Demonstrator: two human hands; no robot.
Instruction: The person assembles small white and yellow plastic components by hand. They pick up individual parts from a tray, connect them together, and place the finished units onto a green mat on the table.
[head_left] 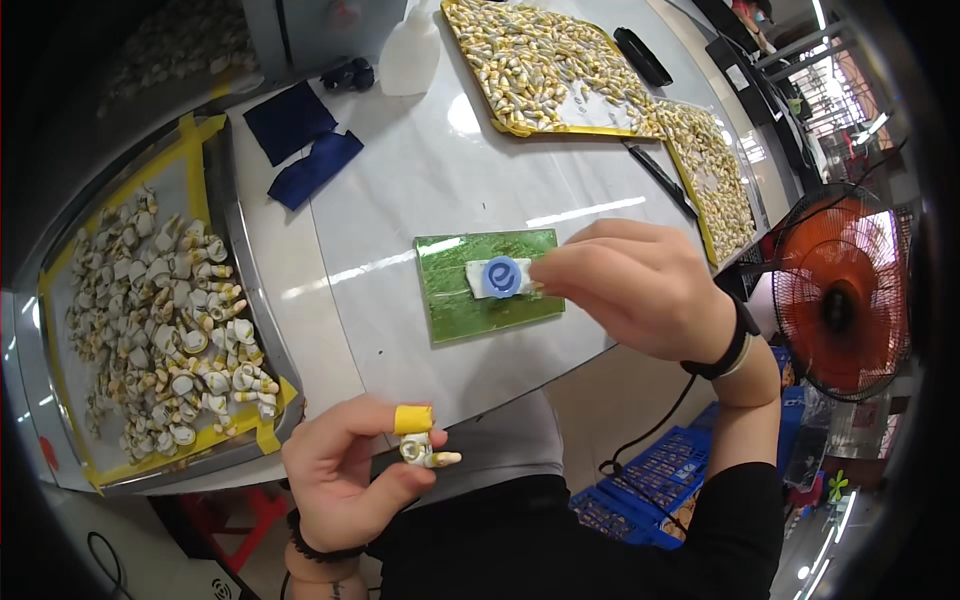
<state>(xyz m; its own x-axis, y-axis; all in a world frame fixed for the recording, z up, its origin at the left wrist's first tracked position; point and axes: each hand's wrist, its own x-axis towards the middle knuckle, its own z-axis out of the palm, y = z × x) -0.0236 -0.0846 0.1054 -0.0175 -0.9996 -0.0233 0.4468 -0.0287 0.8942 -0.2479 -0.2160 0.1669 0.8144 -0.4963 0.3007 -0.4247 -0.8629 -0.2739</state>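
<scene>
1. Pale surface [385,215] carries the tray [193,165] at left, probably for easy reach.
2. Right hand [650,290] bunches its fingers, tips obscured: can't tell what they grip.
3. Left hand [340,475] pinches finger to thumb.
4. Green plate [465,318] lies beneath the blue cup [502,277], apparently as its base.
5. Small figurine [416,449] sits in that pinch, partly covered.

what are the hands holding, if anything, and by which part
The left hand holds a small white-and-yellow piece by its white body, pointed end free. The right hand is at the white pad; whether it grips anything can't be told.
</scene>
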